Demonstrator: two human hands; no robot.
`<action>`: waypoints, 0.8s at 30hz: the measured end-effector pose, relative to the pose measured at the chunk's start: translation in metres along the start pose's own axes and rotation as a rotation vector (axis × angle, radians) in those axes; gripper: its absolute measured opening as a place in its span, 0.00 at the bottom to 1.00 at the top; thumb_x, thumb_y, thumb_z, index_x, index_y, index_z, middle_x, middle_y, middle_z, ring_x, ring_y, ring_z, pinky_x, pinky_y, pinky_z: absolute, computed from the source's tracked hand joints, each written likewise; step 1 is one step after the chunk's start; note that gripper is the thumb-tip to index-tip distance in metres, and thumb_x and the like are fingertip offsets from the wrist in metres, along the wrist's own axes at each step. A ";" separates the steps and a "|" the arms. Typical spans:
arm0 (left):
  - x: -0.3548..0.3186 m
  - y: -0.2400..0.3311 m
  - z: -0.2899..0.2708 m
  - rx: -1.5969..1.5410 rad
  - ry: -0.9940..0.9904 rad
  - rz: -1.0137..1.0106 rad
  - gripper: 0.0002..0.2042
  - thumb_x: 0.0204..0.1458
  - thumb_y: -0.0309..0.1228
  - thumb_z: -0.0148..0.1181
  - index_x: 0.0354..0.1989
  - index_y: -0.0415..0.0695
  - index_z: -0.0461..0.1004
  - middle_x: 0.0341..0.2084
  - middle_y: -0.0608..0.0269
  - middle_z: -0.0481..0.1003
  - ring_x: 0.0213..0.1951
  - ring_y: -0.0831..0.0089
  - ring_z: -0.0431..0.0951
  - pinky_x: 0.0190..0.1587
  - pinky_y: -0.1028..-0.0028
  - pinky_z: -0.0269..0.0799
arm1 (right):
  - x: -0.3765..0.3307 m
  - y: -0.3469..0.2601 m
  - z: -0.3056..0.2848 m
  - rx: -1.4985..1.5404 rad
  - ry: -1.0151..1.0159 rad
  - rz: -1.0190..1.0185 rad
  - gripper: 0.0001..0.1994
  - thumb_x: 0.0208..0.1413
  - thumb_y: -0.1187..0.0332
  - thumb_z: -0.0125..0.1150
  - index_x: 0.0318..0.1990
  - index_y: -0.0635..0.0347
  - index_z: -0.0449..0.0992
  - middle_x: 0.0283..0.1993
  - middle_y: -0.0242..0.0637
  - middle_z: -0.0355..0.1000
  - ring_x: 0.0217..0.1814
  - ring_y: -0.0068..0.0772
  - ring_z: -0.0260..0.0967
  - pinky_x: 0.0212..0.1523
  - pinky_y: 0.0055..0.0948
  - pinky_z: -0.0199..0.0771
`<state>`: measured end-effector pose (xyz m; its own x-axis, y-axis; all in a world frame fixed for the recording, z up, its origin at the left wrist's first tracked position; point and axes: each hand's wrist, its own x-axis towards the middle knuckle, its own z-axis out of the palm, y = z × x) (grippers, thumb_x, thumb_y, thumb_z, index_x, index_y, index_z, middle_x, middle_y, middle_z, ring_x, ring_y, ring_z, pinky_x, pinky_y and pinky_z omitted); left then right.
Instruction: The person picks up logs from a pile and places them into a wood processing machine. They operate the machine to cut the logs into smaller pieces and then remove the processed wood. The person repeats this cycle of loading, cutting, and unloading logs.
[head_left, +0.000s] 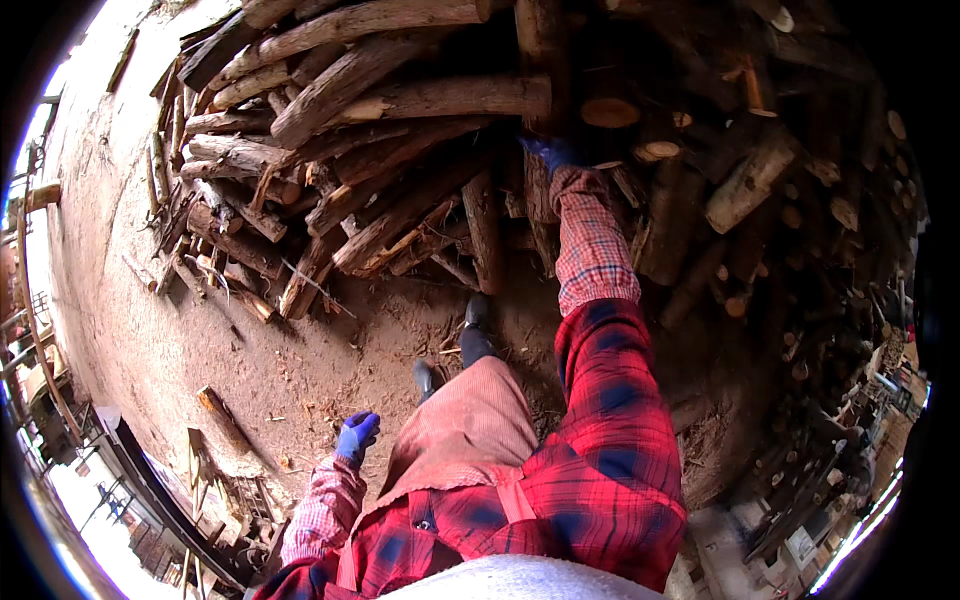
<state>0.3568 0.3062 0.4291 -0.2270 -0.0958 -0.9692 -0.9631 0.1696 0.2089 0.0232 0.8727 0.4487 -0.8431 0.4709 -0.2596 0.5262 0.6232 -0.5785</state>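
My right hand, in a blue glove, reaches out to the pile of logs and rests on a dark upright log near the pile's middle; whether the fingers grip it cannot be told. My left hand, also blue-gloved, hangs at my side over the dirt, fingers loosely curled and holding nothing. I wear a red checked shirt and a reddish skirt, and my dark shoes stand at the foot of the pile.
Rough split logs lie heaped from upper left to right, with cut round ends facing me on the right. A short log lies alone on the reddish dirt floor. Wooden frames and a rail run along the lower left.
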 end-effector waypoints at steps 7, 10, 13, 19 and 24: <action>-0.006 0.074 0.060 0.009 -0.080 0.082 0.21 0.52 0.36 0.61 0.53 0.43 0.69 0.43 0.61 0.76 0.41 0.72 0.76 0.39 0.74 0.71 | 0.069 0.075 0.014 0.777 -0.302 -0.087 0.43 0.41 0.60 0.74 0.62 0.66 0.57 0.60 0.46 0.61 0.60 0.37 0.61 0.57 0.36 0.67; -0.010 0.075 0.048 0.077 -0.035 0.198 0.22 0.51 0.35 0.62 0.53 0.40 0.68 0.45 0.58 0.74 0.44 0.71 0.75 0.42 0.72 0.71 | 0.062 0.100 0.003 0.456 -0.084 -0.093 0.41 0.39 0.64 0.75 0.61 0.67 0.58 0.56 0.43 0.66 0.54 0.35 0.66 0.52 0.35 0.72; -0.022 0.099 0.051 0.138 -0.092 0.318 0.23 0.50 0.32 0.64 0.53 0.35 0.67 0.48 0.53 0.72 0.49 0.69 0.72 0.52 0.70 0.70 | -0.022 0.091 -0.045 0.652 -0.132 -0.063 0.42 0.36 0.68 0.76 0.60 0.67 0.59 0.53 0.42 0.67 0.50 0.36 0.68 0.51 0.34 0.72; -0.060 0.177 0.129 0.174 -0.437 0.631 0.24 0.52 0.30 0.63 0.56 0.36 0.65 0.47 0.56 0.73 0.47 0.70 0.73 0.51 0.72 0.70 | -0.270 0.115 -0.080 0.886 -0.149 0.334 0.43 0.36 0.64 0.75 0.61 0.67 0.58 0.54 0.42 0.67 0.53 0.38 0.66 0.56 0.33 0.66; -0.114 0.145 0.202 0.703 -0.892 0.937 0.27 0.50 0.33 0.64 0.58 0.38 0.63 0.46 0.54 0.73 0.47 0.68 0.74 0.52 0.70 0.70 | -0.449 0.113 -0.052 1.194 0.216 0.427 0.30 0.41 0.64 0.71 0.54 0.64 0.69 0.47 0.37 0.72 0.49 0.34 0.69 0.53 0.34 0.68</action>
<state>0.2717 0.5396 0.5438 -0.3012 0.8941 -0.3314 -0.1920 0.2836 0.9395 0.4673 0.7641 0.5405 -0.5392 0.6546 -0.5299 0.2297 -0.4910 -0.8403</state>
